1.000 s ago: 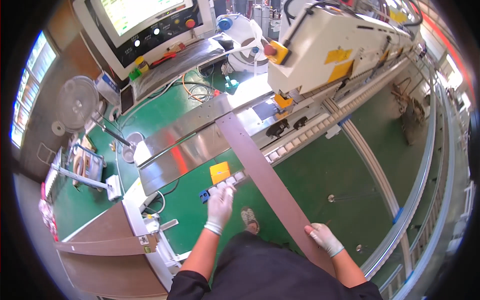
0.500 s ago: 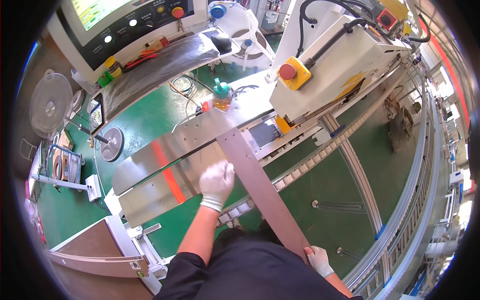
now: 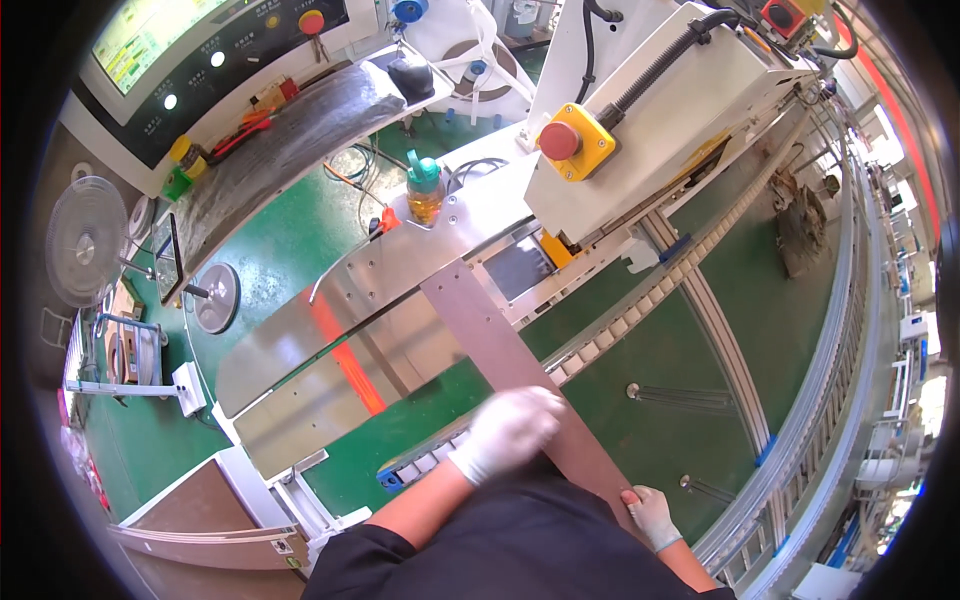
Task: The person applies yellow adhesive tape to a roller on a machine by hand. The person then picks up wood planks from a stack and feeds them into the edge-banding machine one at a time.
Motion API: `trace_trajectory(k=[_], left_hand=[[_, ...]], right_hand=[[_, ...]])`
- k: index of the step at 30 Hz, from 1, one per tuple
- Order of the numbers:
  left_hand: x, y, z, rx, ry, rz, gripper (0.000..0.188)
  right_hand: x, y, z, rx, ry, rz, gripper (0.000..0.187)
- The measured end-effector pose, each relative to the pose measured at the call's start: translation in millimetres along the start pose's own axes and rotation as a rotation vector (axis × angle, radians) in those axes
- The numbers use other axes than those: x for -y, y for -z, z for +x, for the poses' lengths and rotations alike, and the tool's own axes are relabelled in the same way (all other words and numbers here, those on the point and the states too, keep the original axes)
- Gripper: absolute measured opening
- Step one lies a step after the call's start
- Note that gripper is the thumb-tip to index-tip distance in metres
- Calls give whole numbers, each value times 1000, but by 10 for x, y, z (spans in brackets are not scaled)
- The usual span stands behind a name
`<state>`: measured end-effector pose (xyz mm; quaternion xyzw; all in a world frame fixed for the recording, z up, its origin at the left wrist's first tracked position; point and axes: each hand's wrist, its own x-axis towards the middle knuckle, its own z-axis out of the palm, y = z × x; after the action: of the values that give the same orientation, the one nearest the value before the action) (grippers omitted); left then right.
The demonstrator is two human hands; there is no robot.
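A long, narrow brown panel (image 3: 500, 335) slants from the metal table down toward my body, with a few small holes at its far end. My right hand (image 3: 652, 515), in a white glove with bare fingertips showing, grips the panel's right edge near its close end. Over the middle of the panel is my left hand (image 3: 512, 428), also gloved and somewhat blurred. Its fingers are curled in, and anything inside them is hidden. Whether that hand touches the panel I cannot tell.
A shiny metal table (image 3: 300, 410) with an orange-red stripe lies ahead left. A bottle with a teal lid (image 3: 425, 190) stands beyond it. A white machine head with a red button (image 3: 560, 141) stands ahead right. Brown panels (image 3: 210, 505) are at lower left, a roller rail (image 3: 620, 325) at right.
My left hand has moved right and nearer to me, from beside the panel to over its middle. My right hand keeps its grip, and the view has shifted slightly.
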<state>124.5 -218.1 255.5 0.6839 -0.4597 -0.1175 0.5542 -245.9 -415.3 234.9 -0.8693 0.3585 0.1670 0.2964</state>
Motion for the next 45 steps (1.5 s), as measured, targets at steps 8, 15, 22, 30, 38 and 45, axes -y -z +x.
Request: trace_trajectory(k=[8,15,22,30,38,45], left_hand=[[1147,-15,-412,-128,636,-107,42],[786,-70,106,-326,1123,-904,41],[854,-411,363,-395,1081,-687,44],[1113,-609,335,-268,945,-456,39],[926,-453,605,-242,1048,-559,42],[834,-369,870,-228,1089,-735,48]], right_hand=[[29,103,38,77,-85,29,53],[-40,165,124,63,-106,87,54],[-364,165,122,55,-198,180,55],[-401,475,408,88,-116,108,57],[-504,540,472,97,-141,160,61],[-630,530,495,87,-121,182,64]])
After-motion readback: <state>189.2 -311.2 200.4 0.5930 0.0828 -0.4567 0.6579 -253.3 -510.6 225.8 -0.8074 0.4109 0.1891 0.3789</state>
